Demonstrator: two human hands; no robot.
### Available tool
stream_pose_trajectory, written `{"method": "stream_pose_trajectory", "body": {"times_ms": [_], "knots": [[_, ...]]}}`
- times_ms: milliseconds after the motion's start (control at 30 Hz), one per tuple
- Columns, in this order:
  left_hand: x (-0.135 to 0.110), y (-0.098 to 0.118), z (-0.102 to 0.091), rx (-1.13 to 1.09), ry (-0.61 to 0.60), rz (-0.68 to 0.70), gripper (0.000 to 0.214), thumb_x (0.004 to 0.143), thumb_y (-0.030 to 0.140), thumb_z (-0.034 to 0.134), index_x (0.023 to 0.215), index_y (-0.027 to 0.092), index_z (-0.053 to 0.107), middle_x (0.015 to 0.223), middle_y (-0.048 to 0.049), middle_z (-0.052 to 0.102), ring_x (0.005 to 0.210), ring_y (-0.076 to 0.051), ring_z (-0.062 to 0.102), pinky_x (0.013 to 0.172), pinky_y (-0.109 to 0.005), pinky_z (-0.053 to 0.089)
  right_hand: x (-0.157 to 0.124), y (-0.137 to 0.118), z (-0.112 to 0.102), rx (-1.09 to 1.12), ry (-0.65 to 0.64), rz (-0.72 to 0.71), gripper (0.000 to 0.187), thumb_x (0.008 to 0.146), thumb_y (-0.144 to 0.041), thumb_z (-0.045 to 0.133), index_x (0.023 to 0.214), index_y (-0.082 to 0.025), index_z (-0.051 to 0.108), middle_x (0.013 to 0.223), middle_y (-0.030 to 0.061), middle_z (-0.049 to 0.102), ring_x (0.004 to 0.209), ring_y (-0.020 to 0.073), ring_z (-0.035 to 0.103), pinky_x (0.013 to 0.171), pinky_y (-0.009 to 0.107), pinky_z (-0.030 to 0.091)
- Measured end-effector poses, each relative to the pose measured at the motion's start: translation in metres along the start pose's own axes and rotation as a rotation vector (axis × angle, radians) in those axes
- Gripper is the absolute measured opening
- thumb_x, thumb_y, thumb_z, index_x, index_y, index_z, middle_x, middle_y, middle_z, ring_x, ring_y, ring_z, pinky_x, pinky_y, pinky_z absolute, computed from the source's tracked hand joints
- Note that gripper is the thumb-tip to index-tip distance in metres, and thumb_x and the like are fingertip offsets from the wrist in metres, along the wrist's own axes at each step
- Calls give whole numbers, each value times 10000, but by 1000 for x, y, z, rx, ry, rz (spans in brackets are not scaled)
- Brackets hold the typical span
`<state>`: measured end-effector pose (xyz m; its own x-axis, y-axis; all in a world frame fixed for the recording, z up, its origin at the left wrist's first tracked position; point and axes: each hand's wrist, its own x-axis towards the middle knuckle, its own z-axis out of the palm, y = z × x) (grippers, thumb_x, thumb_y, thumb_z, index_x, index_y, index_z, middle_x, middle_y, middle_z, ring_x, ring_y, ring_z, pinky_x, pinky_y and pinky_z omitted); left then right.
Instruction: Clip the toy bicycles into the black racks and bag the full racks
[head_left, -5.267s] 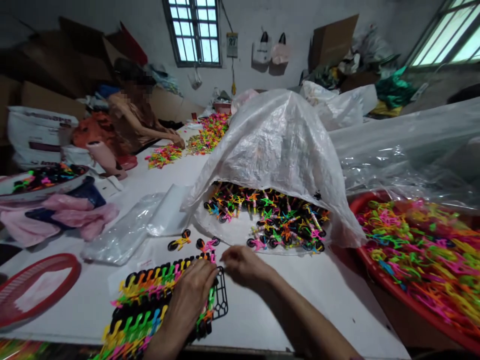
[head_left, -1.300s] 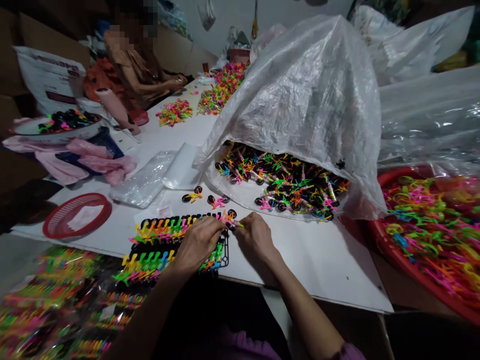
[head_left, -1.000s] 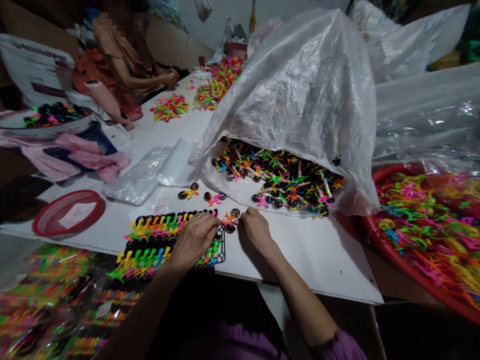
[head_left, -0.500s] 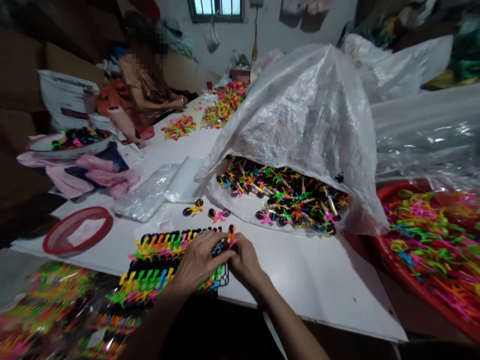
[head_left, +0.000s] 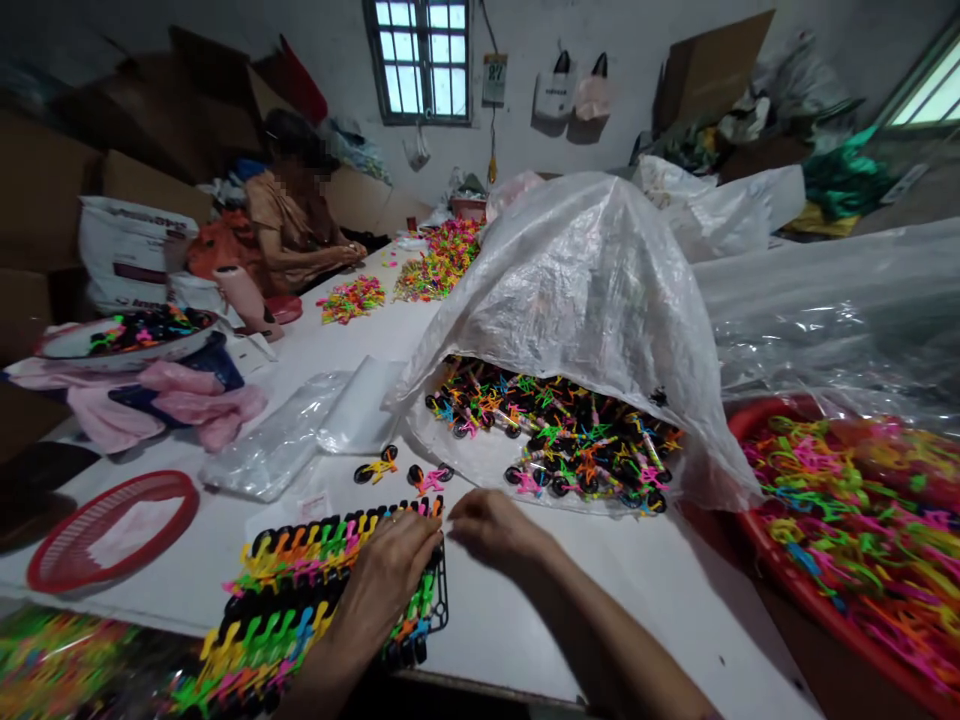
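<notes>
Rows of small plastic toy bicycles [head_left: 277, 635] in yellow, green, orange, pink and blue, with black wheels, are packed side by side in a black frame [head_left: 443, 600]. My left hand [head_left: 394, 560] lies across the rows, its fingers closed on a toy bicycle [head_left: 435, 508] at the right end of the upper row. Just right of the frame, my right hand [head_left: 495, 525] hovers with loosely bent fingers and no visible object in them. Beyond the hands, a yellow toy bicycle [head_left: 377, 466] and a pink toy bicycle [head_left: 430, 478] lie loose on the table.
A translucent plastic sack [head_left: 577, 270] holds a heap of toy bicycles [head_left: 555, 430]. At right is a red tub [head_left: 739, 425] of colourful plastic parts. Clear bags [head_left: 277, 440] and a red basket [head_left: 184, 510] lie left. Another person [head_left: 289, 220] sits at the far left.
My view has tilted upward. Both hands were together around a toy bicycle; my right hand has now come away to the right, while my left stays at the row's end.
</notes>
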<state>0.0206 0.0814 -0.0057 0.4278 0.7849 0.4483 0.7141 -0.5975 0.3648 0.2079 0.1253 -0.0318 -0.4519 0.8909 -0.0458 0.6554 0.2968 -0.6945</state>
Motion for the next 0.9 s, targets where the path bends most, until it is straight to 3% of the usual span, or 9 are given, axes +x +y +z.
{"method": "stream_pose_trajectory", "body": {"times_ms": [100, 167, 300, 400, 467, 600, 767, 833, 900], "knots": [[-1, 0, 0, -11, 19, 17, 156, 897, 211, 433, 869, 185, 584, 763, -18, 619, 721, -159, 580, 679, -298, 454, 29, 22, -53, -268, 289, 216, 202, 832, -243, 494, 967, -140, 604, 899, 79, 640, 819, 176, 595, 699, 250, 418], [-1, 0, 0, -17, 11, 15, 155, 899, 198, 426, 859, 189, 575, 751, -12, 610, 715, -156, 575, 663, -290, 448, 52, 28, -75, -470, 355, 350, 241, 825, -242, 499, 1010, -118, 591, 991, 138, 621, 877, 218, 597, 713, 285, 424], [-3, -1, 1, -31, 17, 27, 153, 898, 172, 413, 917, 195, 564, 783, -19, 611, 749, -160, 569, 695, -297, 441, 73, 27, -79, -564, 289, 422, 211, 824, -208, 476, 930, -103, 625, 945, 168, 637, 864, 238, 613, 699, 298, 424], [-3, -2, 1, -22, -1, 28, 170, 897, 156, 403, 948, 190, 562, 805, -28, 612, 772, -168, 565, 717, -309, 432, 52, 28, -68, -481, 256, 421, 257, 826, -334, 492, 842, -126, 642, 826, 132, 656, 765, 211, 616, 615, 265, 403], [-2, -1, 0, -16, -8, 31, 170, 898, 164, 401, 942, 176, 565, 801, -35, 608, 772, -172, 563, 712, -312, 429, 29, 30, -58, -275, 214, 400, 289, 795, -393, 525, 716, -137, 631, 665, 72, 632, 616, 159, 578, 527, 230, 355], [3, 2, -4, 24, -59, 13, 184, 902, 188, 401, 912, 154, 581, 803, -46, 606, 789, -184, 562, 724, -326, 431, -10, 30, -31, 401, 200, 397, 344, 741, -446, 579, 571, -150, 530, 449, -28, 484, 402, 66, 409, 407, 188, 277], [6, 5, -6, 48, -79, -18, 201, 908, 214, 398, 910, 151, 588, 814, -47, 610, 797, -179, 565, 743, -326, 441, -22, 16, -7, 1265, 126, 393, 321, 706, -448, 650, 681, -153, 526, 499, -45, 501, 362, 38, 367, 332, 150, 277], [7, 5, -5, 66, -82, -18, 198, 907, 220, 400, 908, 154, 587, 810, -47, 609, 793, -178, 562, 744, -329, 441, -20, 11, -13, 1487, 134, 340, 274, 739, -416, 637, 760, -159, 545, 529, -48, 509, 375, 35, 384, 327, 131, 290], [7, 6, -5, 73, -74, -14, 198, 906, 222, 398, 908, 157, 585, 805, -47, 606, 790, -176, 560, 740, -326, 441, -17, 6, -22, 1592, 222, 316, 231, 779, -389, 604, 834, -172, 547, 564, -51, 525, 394, 31, 412, 340, 114, 314]]}}
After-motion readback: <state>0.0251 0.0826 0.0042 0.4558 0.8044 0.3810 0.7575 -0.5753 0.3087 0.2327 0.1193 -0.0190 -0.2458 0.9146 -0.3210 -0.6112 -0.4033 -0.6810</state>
